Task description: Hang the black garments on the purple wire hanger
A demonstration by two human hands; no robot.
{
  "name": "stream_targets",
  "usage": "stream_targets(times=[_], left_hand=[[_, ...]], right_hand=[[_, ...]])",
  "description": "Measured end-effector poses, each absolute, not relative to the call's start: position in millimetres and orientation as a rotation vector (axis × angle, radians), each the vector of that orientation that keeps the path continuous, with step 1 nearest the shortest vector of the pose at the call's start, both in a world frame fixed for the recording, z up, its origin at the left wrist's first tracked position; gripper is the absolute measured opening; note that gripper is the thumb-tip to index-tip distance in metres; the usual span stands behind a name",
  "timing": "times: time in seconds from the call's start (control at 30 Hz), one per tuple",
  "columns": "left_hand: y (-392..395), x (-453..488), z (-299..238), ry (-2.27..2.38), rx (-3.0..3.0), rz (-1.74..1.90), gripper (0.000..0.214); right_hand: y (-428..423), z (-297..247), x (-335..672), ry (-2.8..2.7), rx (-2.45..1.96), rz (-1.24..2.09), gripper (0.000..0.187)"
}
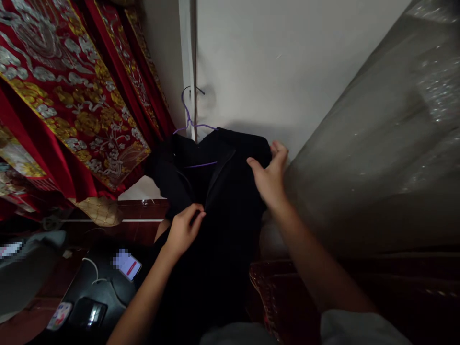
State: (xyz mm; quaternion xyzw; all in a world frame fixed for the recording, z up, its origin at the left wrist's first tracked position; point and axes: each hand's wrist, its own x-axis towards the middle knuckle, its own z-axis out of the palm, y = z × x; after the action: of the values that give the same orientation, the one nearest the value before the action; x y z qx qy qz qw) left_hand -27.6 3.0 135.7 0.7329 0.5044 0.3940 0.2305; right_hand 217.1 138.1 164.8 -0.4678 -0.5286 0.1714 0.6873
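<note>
A black jacket [223, 201] hangs on a purple wire hanger [190, 123] hooked at the white wall's corner. My left hand [184, 229] pinches the jacket's front edge near the lapel, fingers closed on the cloth. My right hand [270, 175] grips the jacket's right shoulder, thumb in front and fingers curled behind the fabric.
Red garments with gold and silver embroidery [68, 91] hang at the left. A grey sequinned cloth [388, 143] fills the right. Below left, a dark surface [104, 292] holds a phone [126, 264], a white cable and small devices. A red patterned cloth [280, 297] lies under my right forearm.
</note>
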Motion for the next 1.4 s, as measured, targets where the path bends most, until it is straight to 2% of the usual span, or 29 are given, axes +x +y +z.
stream_targets(times=[0.07, 0.1, 0.17, 0.23, 0.33, 0.43, 0.7, 0.87, 1.07, 1.17, 1.3, 1.4], left_hand=[[-4, -25, 135, 1.378, 1.912, 1.202, 0.016], [-7, -23, 135, 1.386, 1.858, 1.263, 0.017], [-14, -18, 132, 1.377, 1.745, 1.387, 0.016], [-22, -11, 127, 1.315, 1.633, 1.544, 0.019], [-32, -2, 118, 1.150, 1.449, 1.774, 0.037], [-39, 2, 111, 1.033, 1.308, 1.844, 0.053], [-44, 8, 113, 1.155, 1.346, 1.838, 0.040], [-44, 6, 107, 1.273, 1.346, 1.806, 0.042], [-44, -1, 97, 1.466, 1.428, 1.635, 0.011], [-41, -2, 98, 1.444, 1.421, 1.608, 0.012], [-37, 4, 99, 1.427, 1.462, 1.558, 0.012], [-36, 10, 97, 1.422, 1.574, 1.486, 0.010]], right_hand=[[102, 163, 200, -1.202, -1.024, 0.252, 0.063], [81, 160, 188, -1.214, -0.990, 0.261, 0.053], [38, 151, 162, -1.280, -0.906, 0.380, 0.030], [1, 136, 137, -1.380, -0.805, 0.591, 0.018], [-34, 114, 108, -1.298, -0.746, 0.809, 0.018], [-42, 105, 95, -1.177, -0.770, 0.844, 0.024], [-24, 109, 103, -1.241, -0.819, 0.736, 0.007], [-16, 99, 111, -1.343, -0.912, 0.705, 0.011], [2, 97, 123, -1.628, -0.885, 0.593, 0.014], [35, 113, 128, -1.750, -0.726, 0.368, 0.012], [107, 160, 133, -1.772, -0.631, 0.100, 0.015], [153, 198, 134, -1.752, -0.656, 0.051, 0.022]])
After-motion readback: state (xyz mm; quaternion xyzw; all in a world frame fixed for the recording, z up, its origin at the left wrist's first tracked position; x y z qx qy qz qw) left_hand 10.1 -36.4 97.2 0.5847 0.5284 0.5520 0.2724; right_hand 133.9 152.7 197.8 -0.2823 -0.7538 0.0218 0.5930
